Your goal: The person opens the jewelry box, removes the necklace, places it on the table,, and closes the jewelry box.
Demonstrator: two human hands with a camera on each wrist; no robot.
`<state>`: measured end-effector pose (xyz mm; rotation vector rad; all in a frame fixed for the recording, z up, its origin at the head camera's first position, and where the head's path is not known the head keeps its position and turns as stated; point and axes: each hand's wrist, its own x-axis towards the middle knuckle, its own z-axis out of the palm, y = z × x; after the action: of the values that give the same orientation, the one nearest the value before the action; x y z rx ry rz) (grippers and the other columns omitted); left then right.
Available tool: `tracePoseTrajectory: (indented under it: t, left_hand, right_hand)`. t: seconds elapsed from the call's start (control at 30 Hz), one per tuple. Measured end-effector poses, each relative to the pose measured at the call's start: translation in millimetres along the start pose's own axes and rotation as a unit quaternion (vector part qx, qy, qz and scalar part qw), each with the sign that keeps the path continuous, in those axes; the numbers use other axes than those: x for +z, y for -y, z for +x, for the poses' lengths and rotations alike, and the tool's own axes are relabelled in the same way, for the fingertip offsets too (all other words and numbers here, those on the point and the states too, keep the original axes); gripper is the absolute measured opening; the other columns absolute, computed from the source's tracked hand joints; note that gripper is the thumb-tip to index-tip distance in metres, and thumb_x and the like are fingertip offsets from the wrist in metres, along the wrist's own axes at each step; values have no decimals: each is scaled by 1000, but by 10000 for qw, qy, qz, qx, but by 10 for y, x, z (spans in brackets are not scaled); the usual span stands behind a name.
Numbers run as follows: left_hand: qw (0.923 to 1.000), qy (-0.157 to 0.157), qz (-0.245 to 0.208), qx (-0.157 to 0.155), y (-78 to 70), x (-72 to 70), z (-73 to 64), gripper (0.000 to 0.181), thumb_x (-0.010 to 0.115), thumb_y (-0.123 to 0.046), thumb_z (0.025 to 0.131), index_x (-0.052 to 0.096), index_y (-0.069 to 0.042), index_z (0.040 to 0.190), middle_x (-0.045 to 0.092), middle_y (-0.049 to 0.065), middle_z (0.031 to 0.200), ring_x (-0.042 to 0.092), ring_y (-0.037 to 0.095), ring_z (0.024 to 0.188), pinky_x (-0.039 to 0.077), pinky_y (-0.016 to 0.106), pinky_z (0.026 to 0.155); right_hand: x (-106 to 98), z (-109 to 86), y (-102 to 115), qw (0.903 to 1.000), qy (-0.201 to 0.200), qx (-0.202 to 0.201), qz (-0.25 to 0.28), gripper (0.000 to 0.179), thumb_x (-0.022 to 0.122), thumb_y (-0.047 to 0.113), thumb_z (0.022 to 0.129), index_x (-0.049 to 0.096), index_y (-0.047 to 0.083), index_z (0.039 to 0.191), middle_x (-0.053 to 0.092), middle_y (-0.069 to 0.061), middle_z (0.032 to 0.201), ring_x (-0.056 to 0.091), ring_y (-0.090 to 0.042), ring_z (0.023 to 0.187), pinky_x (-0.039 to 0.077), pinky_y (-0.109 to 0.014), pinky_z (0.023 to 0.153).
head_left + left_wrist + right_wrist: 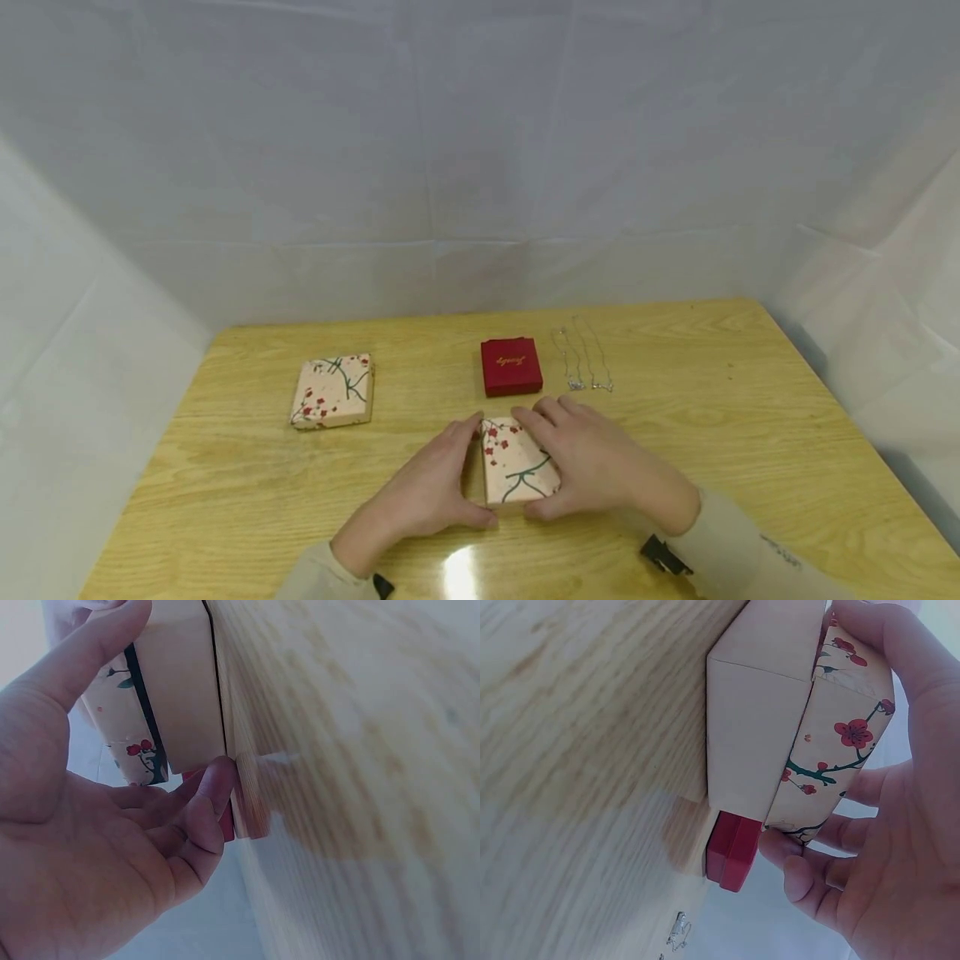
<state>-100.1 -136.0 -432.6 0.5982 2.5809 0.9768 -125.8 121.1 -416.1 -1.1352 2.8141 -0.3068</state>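
Note:
A cream gift box with a red-blossom lid (517,471) sits between both hands near the table's front middle. Below the patterned lid, the plain base (754,735) shows in the right wrist view, and a dark line marks the lid's edge in the left wrist view. My right hand (600,458) grips the lid across its right side, thumb at the near edge and fingers at the far edge. My left hand (427,487) spans the left side, its thumb and curled fingertips at the box's near and far corners, palm away from the box.
Just behind lies a small red box (512,367) with gold lettering. Two thin silver necklaces (583,354) lie to its right. A second blossom-patterned box (332,392) rests at the left on the wooden table (750,433). White cloth (480,167) encloses the back and sides.

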Motion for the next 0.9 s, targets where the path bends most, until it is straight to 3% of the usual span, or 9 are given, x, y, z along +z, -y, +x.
tracePoseTrajectory:
  t: [0.3, 0.6, 0.9]
  left_hand:
    - [9999, -14, -148, 11, 4, 1, -4, 132, 101, -36, 68, 21, -2, 167, 34, 22, 167, 37, 39, 151, 33, 55, 123]
    - [10000, -11, -51, 63, -3, -2, -2, 130, 102, -36, 67, 26, -2, 166, 38, 20, 165, 40, 39, 150, 35, 55, 122]
    - [10000, 1, -47, 19, 12, 3, 7, 128, 98, -50, 68, 29, -5, 166, 43, 16, 162, 46, 36, 145, 39, 56, 119]
  right_hand:
    - [28, 16, 13, 9999, 80, 35, -74, 114, 79, 76, 72, 44, 13, 161, 58, -2, 134, 49, -17, 111, 52, -39, 100]
    - [70, 14, 4, 9999, 116, -61, -33, 113, 82, 74, 72, 46, 10, 159, 58, -3, 133, 49, -17, 109, 53, -39, 97]
    - [110, 22, -14, 9999, 165, -14, 0, 115, 82, 75, 71, 45, 11, 160, 57, -2, 134, 49, -17, 111, 52, -39, 101]
